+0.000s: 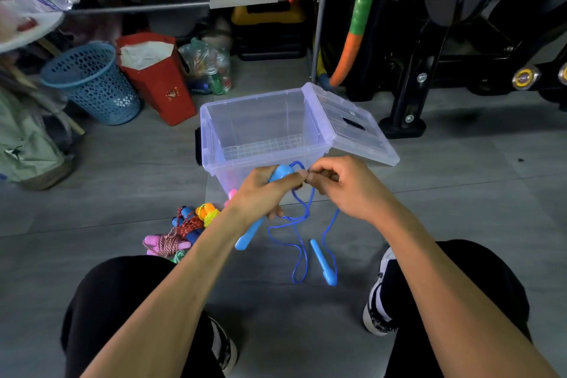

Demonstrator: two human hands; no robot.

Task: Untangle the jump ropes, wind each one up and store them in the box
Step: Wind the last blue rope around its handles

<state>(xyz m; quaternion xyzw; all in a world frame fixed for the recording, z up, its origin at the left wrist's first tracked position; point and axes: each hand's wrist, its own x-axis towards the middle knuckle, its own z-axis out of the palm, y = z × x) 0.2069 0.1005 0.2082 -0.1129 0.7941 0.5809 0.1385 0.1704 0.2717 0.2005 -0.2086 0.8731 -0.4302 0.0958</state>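
Gripping one blue handle (277, 175) in its curled fingers, the left hand (260, 193) holds it just in front of the clear box (214, 120). Right beside it, the right hand (346, 186) pinches the blue cord (302, 215) where it leaves that handle. Loops of cord hang down to the floor (122, 169), where the second blue handle (322, 261) lies. More tangled ropes (181, 230) sit left of the wrist.
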